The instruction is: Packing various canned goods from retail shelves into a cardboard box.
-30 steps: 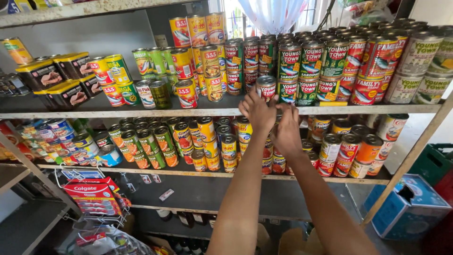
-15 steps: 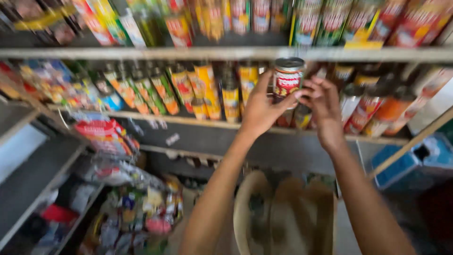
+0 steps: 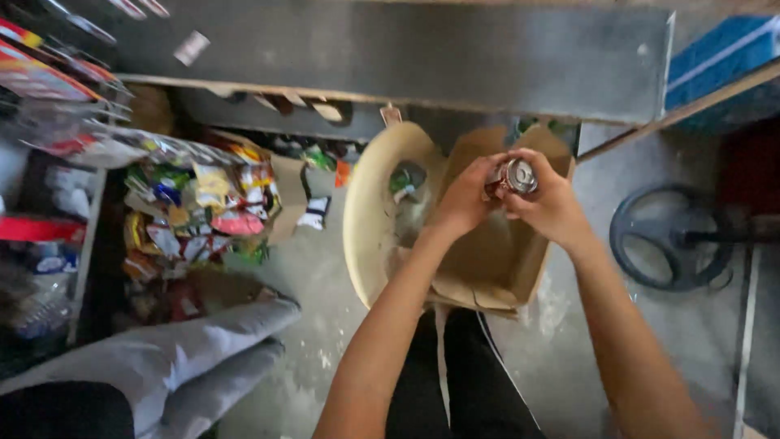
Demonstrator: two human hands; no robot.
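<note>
Snack packets [image 3: 199, 203] in many colours crowd the far left, hanging and piled beside a rack of more wrapped goods, and below them a grey padded cushion [image 3: 175, 358] lies on the pale floor near my knee. Above runs the dark underside of a shelf board [image 3: 422, 57], stretching across the top of what I see. Moving inward, a cream-coloured plastic basin [image 3: 366, 219] stands tilted on its edge, its rim just beside an open brown cardboard box [image 3: 500, 260] that sits in front of my legs, with my black trousers showing beneath it. My left hand [image 3: 463, 199] comes up from the lower middle and curls its fingers around the near side of a small tin can [image 3: 512, 176], which I hold over the open box, its shiny metal lid turned up toward me and a bit of red label showing at the side. My right hand [image 3: 552, 207] closes on the can from the other side, thumb and fingers wrapped round it, so both hands grasp the same can between them and touch each other there. Whether the can rests on anything inside the box I cannot tell; it looks held above it. Further right a black steering wheel [image 3: 670, 236] lies flat on the floor, well apart from the box, and a blue crate [image 3: 719, 57] sits in the top right corner behind a slanting wooden strut.
</note>
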